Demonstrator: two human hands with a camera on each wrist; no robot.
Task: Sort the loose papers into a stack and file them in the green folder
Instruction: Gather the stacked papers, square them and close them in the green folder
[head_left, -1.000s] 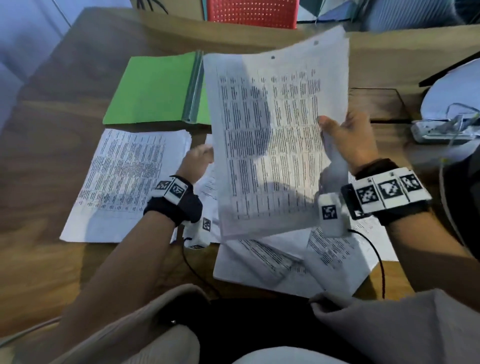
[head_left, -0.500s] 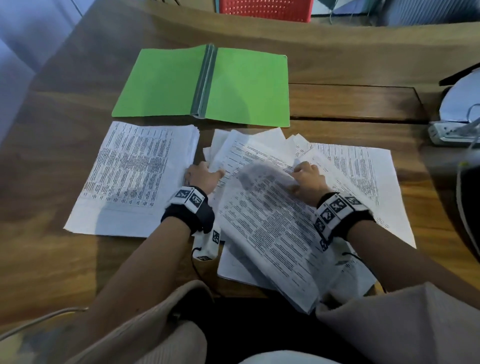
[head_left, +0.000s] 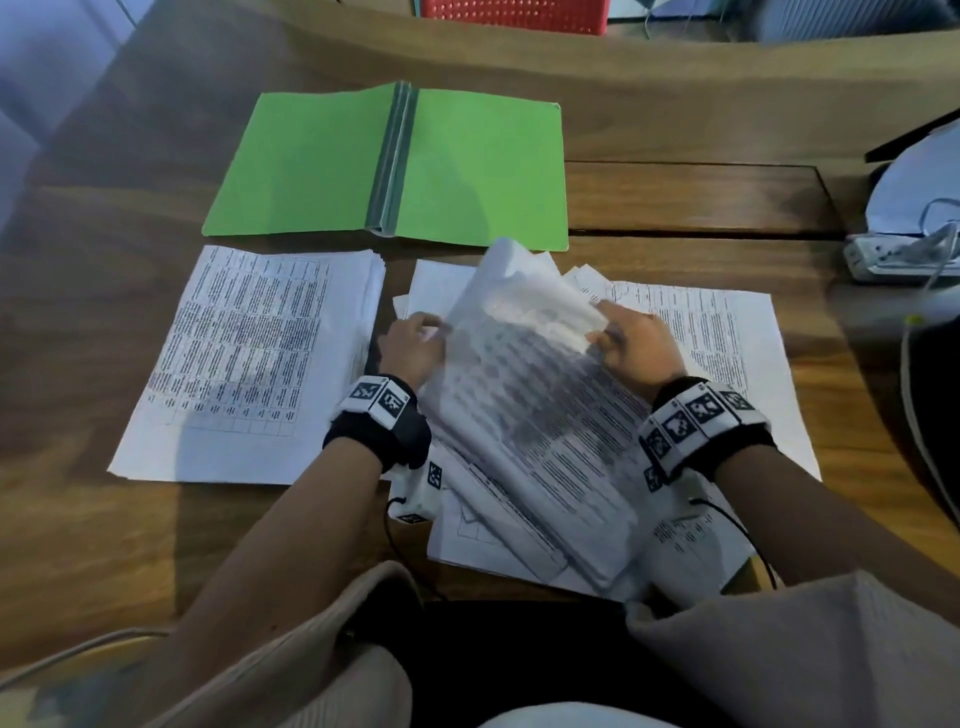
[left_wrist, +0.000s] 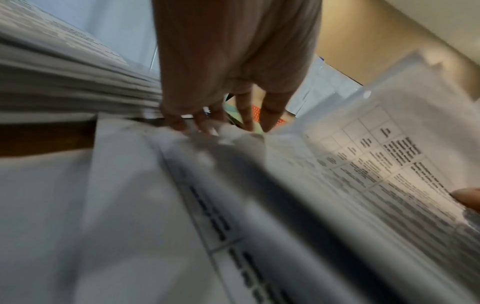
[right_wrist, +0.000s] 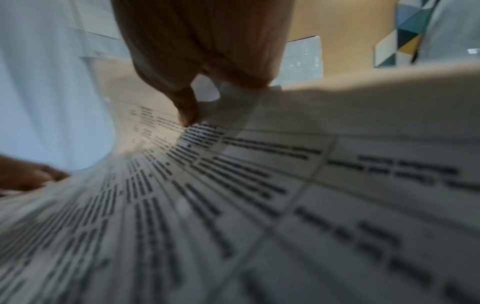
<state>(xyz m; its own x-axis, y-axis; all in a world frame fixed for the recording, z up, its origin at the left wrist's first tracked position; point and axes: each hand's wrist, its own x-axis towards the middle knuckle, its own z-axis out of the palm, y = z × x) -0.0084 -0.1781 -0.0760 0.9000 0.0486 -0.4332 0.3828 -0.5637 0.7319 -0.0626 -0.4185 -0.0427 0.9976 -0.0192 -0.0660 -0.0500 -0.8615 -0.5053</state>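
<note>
The green folder (head_left: 467, 171) lies open on the wooden table (head_left: 78, 519), far of centre. A squared stack of printed papers (head_left: 254, 358) sits at the left. In front of me lies an untidy pile of loose papers (head_left: 727, 353). My right hand (head_left: 634, 348) (right_wrist: 197, 102) pinches the top sheet (head_left: 524, 364) between thumb and fingers, and the sheet's far end curls upward. My left hand (head_left: 410, 348) (left_wrist: 221, 123) has its fingers fairly straight, with the tips touching the pile at the sheet's left edge.
A white power strip (head_left: 893, 254) and a white rounded object (head_left: 919, 176) sit at the right edge, with a cable (head_left: 914, 415) running down. A raised wooden ledge (head_left: 675, 78) runs behind the folder. A red chair (head_left: 514, 13) stands beyond it.
A second ago my right hand held a sheet high in front of the folder. It came down onto the pile, and now the top sheet's far end lifts between both hands.
</note>
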